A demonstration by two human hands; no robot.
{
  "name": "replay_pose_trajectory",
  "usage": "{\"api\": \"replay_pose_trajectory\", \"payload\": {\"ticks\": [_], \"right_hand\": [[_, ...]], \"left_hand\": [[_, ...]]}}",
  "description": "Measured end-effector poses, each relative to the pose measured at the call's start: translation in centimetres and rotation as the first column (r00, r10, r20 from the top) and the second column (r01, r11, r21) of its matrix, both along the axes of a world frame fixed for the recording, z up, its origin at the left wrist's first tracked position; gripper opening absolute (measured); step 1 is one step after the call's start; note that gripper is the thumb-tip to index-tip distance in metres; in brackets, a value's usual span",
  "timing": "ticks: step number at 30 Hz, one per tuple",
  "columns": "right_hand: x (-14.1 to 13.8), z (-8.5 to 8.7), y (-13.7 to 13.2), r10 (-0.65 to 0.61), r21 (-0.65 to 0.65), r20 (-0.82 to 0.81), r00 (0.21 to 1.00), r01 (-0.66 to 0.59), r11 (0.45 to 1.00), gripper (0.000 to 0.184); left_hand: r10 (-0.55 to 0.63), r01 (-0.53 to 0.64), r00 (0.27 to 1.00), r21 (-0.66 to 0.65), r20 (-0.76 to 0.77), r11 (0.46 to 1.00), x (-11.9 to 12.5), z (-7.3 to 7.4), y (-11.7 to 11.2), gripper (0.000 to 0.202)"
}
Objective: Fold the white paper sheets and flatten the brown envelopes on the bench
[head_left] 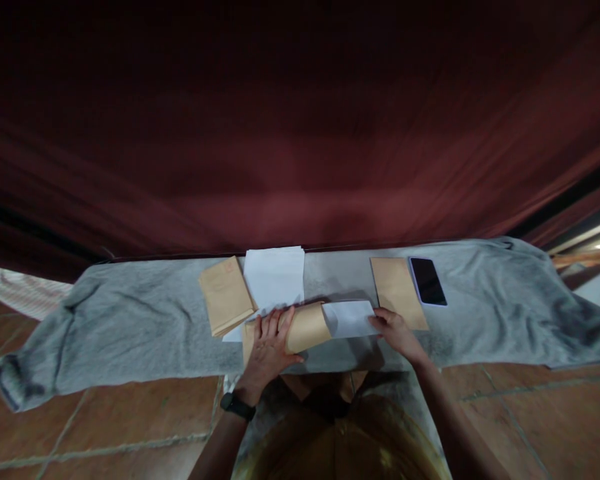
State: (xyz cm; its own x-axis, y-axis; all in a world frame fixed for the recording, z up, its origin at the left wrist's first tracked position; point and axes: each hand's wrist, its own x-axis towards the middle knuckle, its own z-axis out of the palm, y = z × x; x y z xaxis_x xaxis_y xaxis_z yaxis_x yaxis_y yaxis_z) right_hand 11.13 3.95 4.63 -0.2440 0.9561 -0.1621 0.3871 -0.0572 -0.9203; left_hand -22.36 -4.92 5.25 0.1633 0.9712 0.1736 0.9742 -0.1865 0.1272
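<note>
A brown paper envelope [307, 328] lies crosswise in front of me, its open end facing right. My left hand [270, 347] rests on its left part with fingers spread, pressing it down. My right hand [393, 328] pinches the right end of a folded white paper [351, 319]. The paper's left end is inside the envelope's mouth, so that part is hidden. Behind my left hand are a stack of brown envelopes [226, 293] and some white sheets [275, 277], partly covered by the envelope.
A single brown envelope [399, 292] lies at the right, beside a dark-screened phone [429, 281]. Grey cloth [145, 320] covers the narrow bench, wrinkled toward both ends. A dark red curtain [300, 167] hangs along the far edge. Tiled floor [130, 417] shows below.
</note>
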Motion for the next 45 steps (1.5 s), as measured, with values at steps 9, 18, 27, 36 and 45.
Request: {"api": "replay_pose_trajectory", "payload": {"ticks": [9,18,27,36,45], "right_hand": [[-4.7,1.5,-2.4,0.005,0.111,-0.059,0.998,0.001,0.994,0.033],[-6.5,1.1,-3.6,-0.071,0.183,-0.019,0.997,0.073,0.98,0.037],[-6.7,0.6,-3.4,-0.1,0.134,0.01,0.995,0.098,0.986,0.021],[-6.7,1.1,-4.1,-0.275,0.12,-0.091,0.957,0.284,0.951,0.009],[-6.8,0.5,-3.4,-0.351,0.002,-0.101,0.931,0.353,0.936,0.036]], "left_hand": [[-0.072,0.072,0.997,0.058,-0.002,0.996,2.2,1.5,1.5,0.123],[-0.154,0.154,0.988,0.121,-0.013,0.981,3.2,2.0,2.1,0.113],[-0.207,0.208,0.978,0.097,-0.015,0.973,4.0,2.4,2.6,0.112],[-0.235,0.237,0.971,0.082,-0.038,0.968,4.2,2.9,3.0,0.108],[-0.263,0.269,0.962,0.074,-0.077,0.96,4.3,3.2,3.5,0.093]]}}
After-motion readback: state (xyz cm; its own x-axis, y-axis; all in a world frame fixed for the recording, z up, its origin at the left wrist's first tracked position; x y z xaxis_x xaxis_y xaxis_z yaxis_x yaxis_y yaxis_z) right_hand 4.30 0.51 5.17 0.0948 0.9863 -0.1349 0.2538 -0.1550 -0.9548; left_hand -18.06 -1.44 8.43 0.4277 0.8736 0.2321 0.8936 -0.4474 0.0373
